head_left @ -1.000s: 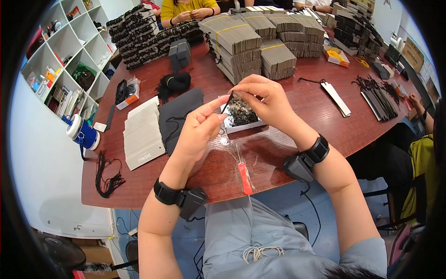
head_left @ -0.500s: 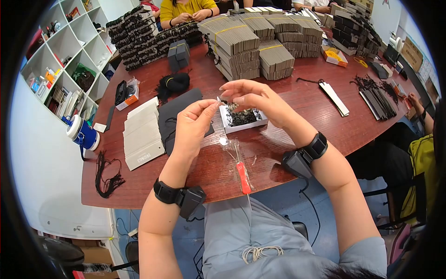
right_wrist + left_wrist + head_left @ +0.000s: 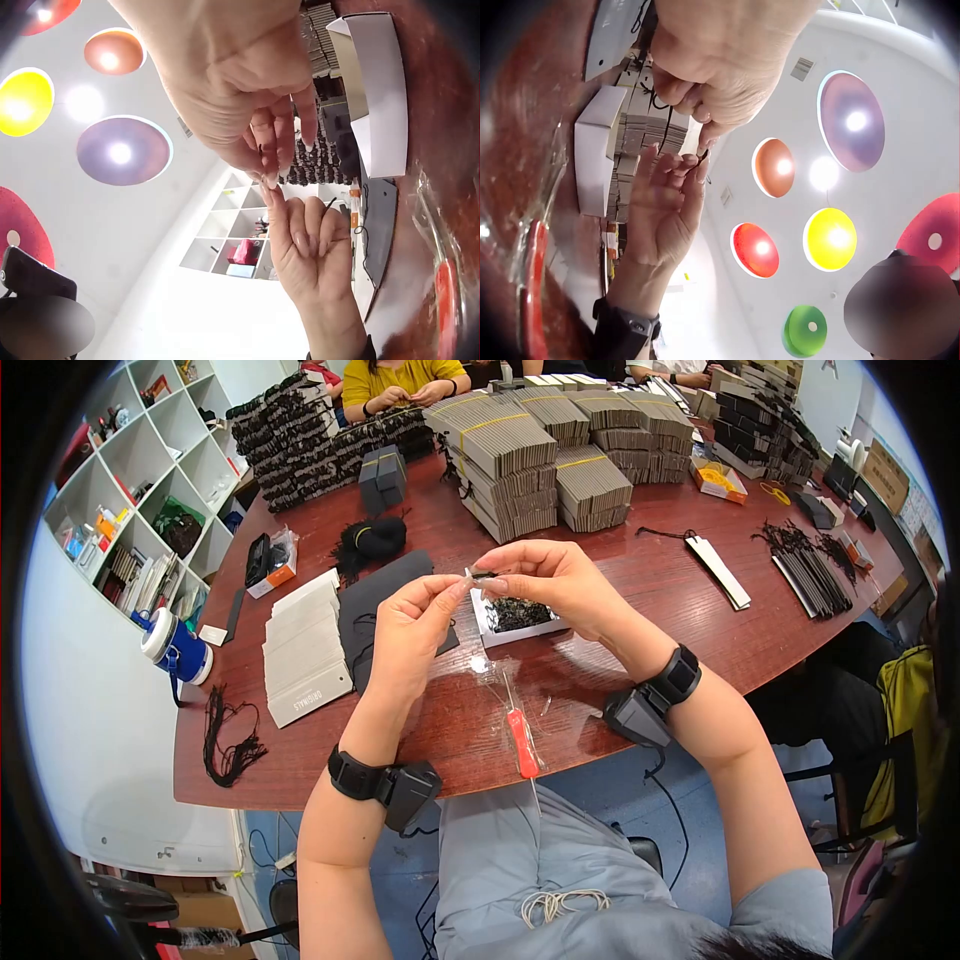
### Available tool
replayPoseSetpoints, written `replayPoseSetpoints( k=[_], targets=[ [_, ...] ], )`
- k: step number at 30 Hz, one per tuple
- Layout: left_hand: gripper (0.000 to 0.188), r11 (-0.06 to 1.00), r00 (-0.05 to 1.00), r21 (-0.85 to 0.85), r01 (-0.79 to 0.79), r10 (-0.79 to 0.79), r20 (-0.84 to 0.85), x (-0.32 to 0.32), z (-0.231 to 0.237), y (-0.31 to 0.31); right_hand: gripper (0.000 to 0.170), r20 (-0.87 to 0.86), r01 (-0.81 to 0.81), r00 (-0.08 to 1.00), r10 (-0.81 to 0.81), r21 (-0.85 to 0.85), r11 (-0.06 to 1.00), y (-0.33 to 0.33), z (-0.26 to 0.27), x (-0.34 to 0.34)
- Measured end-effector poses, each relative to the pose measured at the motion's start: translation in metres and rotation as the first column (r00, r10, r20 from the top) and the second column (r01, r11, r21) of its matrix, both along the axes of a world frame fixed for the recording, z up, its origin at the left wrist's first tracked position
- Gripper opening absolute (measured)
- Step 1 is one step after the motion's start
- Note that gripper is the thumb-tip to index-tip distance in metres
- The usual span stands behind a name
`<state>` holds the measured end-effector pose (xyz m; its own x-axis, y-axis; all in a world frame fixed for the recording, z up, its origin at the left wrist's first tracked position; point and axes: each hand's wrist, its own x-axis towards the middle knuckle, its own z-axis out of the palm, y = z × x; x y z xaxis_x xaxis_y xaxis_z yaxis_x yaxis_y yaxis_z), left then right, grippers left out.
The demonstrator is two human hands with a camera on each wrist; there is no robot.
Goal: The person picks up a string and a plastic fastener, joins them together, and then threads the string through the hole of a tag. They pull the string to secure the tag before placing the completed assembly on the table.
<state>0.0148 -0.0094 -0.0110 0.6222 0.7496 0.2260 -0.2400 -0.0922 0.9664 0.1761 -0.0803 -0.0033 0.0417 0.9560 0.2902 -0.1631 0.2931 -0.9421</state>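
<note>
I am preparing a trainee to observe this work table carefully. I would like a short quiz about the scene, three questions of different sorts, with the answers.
1. True or false: the left hand and the right hand are held far apart.
2. Which thing lies between the white box and the person?
A) a blue and white jug
B) a red-handled tool
C) a yellow rubber band
3. Fill in: the word printed on the nearest pale card is ____.

Key: 1. False; 2. B; 3. ORIGINALS

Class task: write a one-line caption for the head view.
Left hand and right hand pinch a thin black cord fingertip to fingertip, a white box and red tool close by.
</note>
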Motion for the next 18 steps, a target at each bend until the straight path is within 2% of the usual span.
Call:
replayPoseSetpoints(
  k=[3, 11, 18],
  targets=[
    [0.015, 1.000, 1.000, 0.004, 0.013, -0.013, 0.003, -0.0003, 0.0002, 0.0001, 0.018, 0.050, 0.049, 0.998, -0.049, 0.002, 0.999, -0.0003, -0.0011, 0.0010],
    [0.013, 0.998, 0.999, 0.052, -0.039, 0.040, -0.012, 0.0007, 0.0036, -0.0026, 0.014, 0.019, 0.085, 0.996, -0.085, 0.005, 0.996, -0.0017, 0.0000, 0.0021],
    [0.012, 0.999, 0.994, -0.012, -0.034, 0.035, 0.103, 0.0017, 0.0028, -0.0021, 0.014, -0.087, 0.097, 0.992, -0.095, 0.019, 0.995, -0.0030, 0.0012, -0.0020]
  ],
)
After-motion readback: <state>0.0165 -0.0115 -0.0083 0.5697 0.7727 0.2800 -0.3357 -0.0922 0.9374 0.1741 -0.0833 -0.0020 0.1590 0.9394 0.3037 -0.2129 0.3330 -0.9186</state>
